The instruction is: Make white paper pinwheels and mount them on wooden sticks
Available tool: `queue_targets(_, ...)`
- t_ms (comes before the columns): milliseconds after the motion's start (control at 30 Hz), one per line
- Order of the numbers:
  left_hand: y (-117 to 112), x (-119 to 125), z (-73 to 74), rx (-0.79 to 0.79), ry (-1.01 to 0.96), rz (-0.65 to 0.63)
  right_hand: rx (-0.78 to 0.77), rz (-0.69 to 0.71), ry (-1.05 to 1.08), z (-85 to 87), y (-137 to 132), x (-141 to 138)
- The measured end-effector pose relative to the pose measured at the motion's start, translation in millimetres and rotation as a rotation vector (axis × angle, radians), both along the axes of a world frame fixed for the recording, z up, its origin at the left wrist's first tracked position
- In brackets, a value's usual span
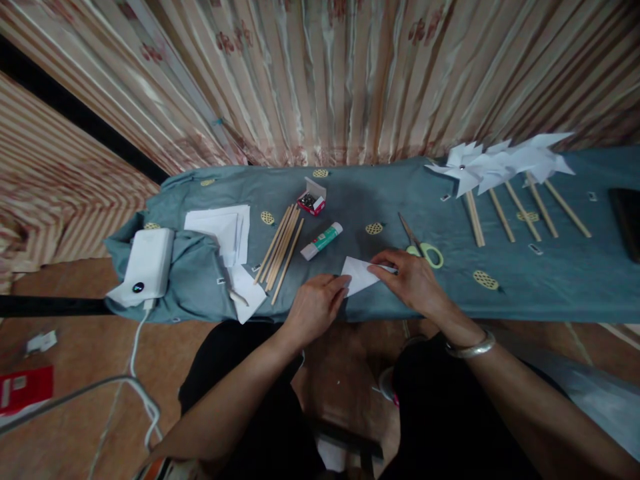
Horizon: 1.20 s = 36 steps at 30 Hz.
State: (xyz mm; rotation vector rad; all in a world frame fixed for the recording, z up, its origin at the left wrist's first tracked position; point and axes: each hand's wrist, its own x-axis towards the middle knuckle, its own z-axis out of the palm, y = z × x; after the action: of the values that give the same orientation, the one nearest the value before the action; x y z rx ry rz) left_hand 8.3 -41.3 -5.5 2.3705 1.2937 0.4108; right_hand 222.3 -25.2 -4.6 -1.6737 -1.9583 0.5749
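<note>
A piece of white paper, apparently folded, lies at the front edge of the cloth-covered table between my hands. My left hand pinches its left corner, fingers pressed together. At the paper's right side, my right hand grips the edge between thumb and fingers. Scissors with light green handles lie just beyond my right hand, blades pointing away. A glue stick rests past the left hand. Several thin wooden sticks are bunched to its left.
A small open box of metal pins stands behind the glue stick. White paper sheets and a white power bank with a cable are at left. Several paper pinwheels on sticks lie at right, near a dark object.
</note>
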Motion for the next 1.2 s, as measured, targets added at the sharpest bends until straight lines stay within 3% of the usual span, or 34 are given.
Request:
queue_targets(633, 3.6, 1.8, 5.4, -0.058, 0.047, 0.0, -0.017, -0.018, -0.035, 0.0, -0.7, -0.9)
queue_targets(867, 3.9, 2.5, 4.8, -0.031, 0.077, -0.011, 0.123, 0.03, -0.132, -3.6, -4.3, -1.8)
queue_targets(1000, 3.9, 2.2, 4.8, 0.009, 0.07, -0.029, 0.261, 0.102, -0.216, 0.5, -11.4, -4.4)
queue_targets(1200, 3.5, 1.7, 2.7, 0.085, 0.056, -0.048, 0.396, 0.344, -0.295, 9.1, -38.8, -22.6)
